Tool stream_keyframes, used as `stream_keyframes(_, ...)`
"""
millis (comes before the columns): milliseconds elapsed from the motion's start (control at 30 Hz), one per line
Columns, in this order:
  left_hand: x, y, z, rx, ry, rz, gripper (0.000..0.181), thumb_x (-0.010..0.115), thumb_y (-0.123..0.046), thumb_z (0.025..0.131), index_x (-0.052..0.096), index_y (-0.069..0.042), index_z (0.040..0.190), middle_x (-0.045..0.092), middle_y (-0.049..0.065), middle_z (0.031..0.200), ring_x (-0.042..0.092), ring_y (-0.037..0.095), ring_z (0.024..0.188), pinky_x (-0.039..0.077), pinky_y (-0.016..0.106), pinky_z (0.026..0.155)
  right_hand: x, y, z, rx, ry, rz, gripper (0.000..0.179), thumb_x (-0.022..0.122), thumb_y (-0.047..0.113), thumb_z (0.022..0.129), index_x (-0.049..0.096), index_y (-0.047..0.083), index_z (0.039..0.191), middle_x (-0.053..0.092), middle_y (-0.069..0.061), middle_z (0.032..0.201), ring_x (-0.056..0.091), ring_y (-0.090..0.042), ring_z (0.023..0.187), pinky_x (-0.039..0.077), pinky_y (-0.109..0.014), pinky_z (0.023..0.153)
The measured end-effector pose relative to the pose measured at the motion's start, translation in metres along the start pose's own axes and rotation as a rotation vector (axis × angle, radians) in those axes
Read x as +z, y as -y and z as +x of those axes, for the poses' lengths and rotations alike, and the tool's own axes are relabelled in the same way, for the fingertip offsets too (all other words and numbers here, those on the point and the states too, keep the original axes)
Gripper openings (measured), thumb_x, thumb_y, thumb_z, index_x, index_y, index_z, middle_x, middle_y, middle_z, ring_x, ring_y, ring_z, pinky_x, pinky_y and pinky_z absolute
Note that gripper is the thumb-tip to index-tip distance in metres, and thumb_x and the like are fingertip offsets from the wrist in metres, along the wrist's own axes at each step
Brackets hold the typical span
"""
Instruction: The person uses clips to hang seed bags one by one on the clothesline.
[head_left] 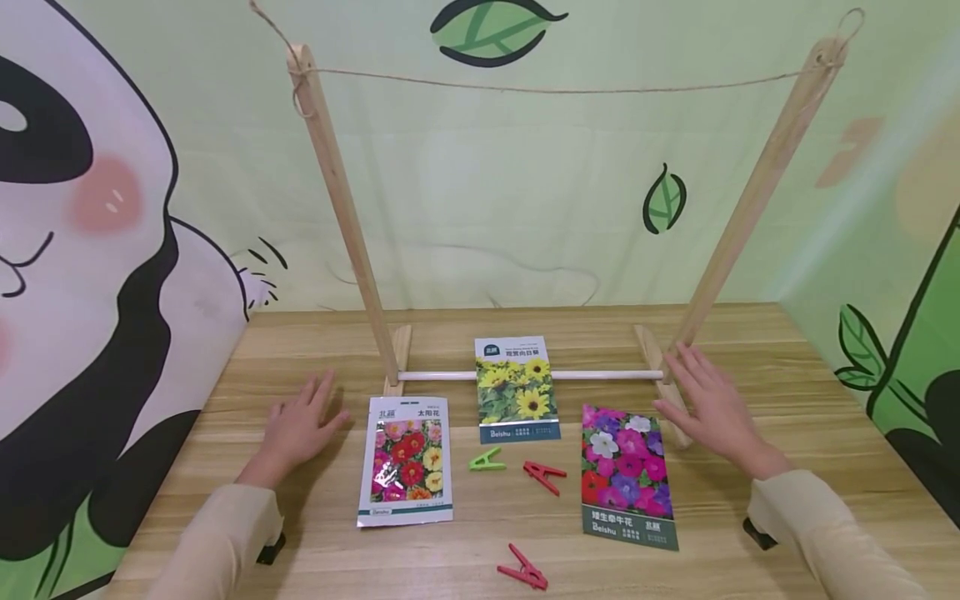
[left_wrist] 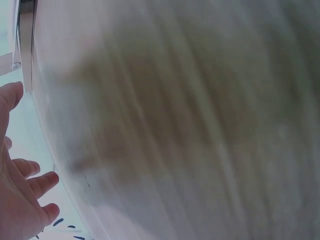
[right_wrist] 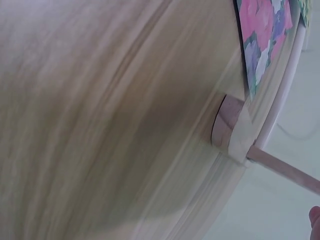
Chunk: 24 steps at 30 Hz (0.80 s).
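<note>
My left hand [head_left: 300,423] is spread over the table's left side, fingers extended, holding nothing. To its right lies a white seed packet [head_left: 406,461] with red, pink and yellow flowers. My right hand [head_left: 712,408], fingers also straight, overlaps the right foot of a wooden frame [head_left: 738,221] in the head view. Left of that hand is a petunia seed packet [head_left: 628,477] in pink and purple. Between them, farther back, a sunflower seed packet [head_left: 517,389] lies over the white rod [head_left: 606,375]. A green clothespin [head_left: 487,459] and two red clothespins [head_left: 545,477] lie among the packets, one nearer the front.
A twine line [head_left: 525,87] runs between the tops of the two wooden posts, tied at each end. Behind stands a pale green backdrop [head_left: 495,192] with printed leaves and a panda on the left. Wood-grain tabletop [head_left: 315,542] lies under everything.
</note>
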<state>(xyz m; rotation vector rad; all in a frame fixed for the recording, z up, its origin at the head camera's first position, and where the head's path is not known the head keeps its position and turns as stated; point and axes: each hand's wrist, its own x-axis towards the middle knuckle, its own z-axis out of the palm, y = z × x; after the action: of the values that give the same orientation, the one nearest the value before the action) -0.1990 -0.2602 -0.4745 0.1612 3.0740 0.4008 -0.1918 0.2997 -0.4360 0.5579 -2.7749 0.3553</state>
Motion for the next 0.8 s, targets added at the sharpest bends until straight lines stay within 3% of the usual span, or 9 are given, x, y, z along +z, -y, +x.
stream_keyframes(500,0.002,-0.007,0.001,0.046,-0.038,-0.068,0.073,0.049,-0.040,0.088,0.015,-0.004,0.142,0.026,0.029,0.140,0.032,0.048,0.122,0.029,0.062,0.096,0.005,0.013,0.004,-0.039,-0.003,0.005,0.075,0.062,0.039,0.079,0.028,0.013,0.140,0.020,-0.015,0.147,0.022,-0.037,0.133,0.024,-0.060,0.100)
stream_keyframes(800,0.000,-0.013,0.000,0.053,-0.044,-0.101,0.068,0.052,-0.035,0.087,0.024,-0.002,0.139,0.028,0.029,0.139,0.033,0.048,0.122,0.030,0.061,0.096,0.007,0.019,0.005,-0.099,-0.018,-0.005,0.073,0.059,0.042,0.081,0.029,0.009,0.139,0.021,-0.014,0.147,0.023,-0.034,0.133,0.027,-0.057,0.100)
